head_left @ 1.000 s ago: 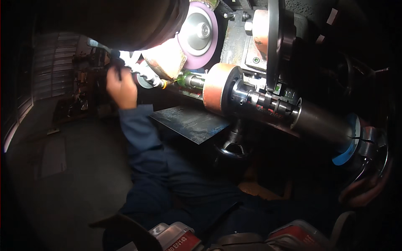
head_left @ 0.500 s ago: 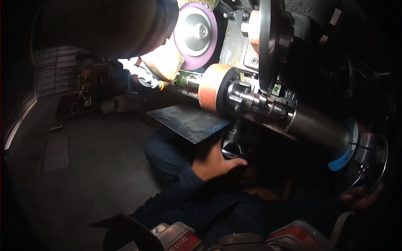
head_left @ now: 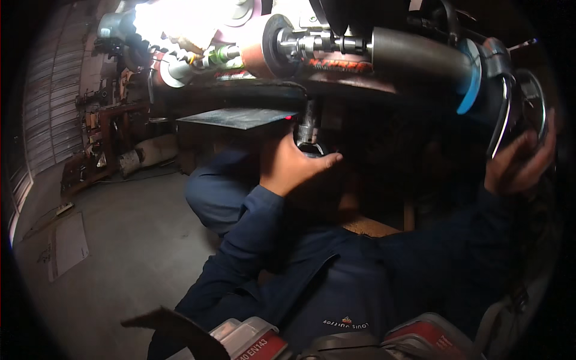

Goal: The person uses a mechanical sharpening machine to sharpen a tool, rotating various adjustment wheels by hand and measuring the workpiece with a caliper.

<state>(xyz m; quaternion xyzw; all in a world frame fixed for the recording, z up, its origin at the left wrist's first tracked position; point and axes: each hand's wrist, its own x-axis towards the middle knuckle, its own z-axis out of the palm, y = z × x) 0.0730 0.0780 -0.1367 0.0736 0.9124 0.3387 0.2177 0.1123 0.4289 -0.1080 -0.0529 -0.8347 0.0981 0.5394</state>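
Note:
My left hand (head_left: 294, 168) is wrapped round a chrome handwheel (head_left: 310, 146) on a vertical shaft below the machine, beside a flat grey metal plate (head_left: 231, 119). My right hand (head_left: 519, 162) is at the far right, fingers curled on a chrome bar handle (head_left: 506, 111) that hangs from a clamp near a blue ring (head_left: 467, 102). Above them runs the machine's horizontal assembly, with an orange-red drum (head_left: 256, 48), a shiny shafted workpiece (head_left: 321, 45) and a dark steel cylinder (head_left: 420, 57). A pink-rimmed wheel (head_left: 237, 15) shows behind, partly lost in glare.
A segmented hose (head_left: 147, 45) is at the upper left of the machine. A wooden stand with clutter (head_left: 102, 138) is against the left side near a shutter (head_left: 51, 120). A board (head_left: 67, 246) lies on the grey floor. A wooden seat (head_left: 372, 227) is beneath me.
My left hand has left the segmented hose and come down right to grip the handwheel. My right hand stays at the handle. The view has shifted, so the machine sits higher in it.

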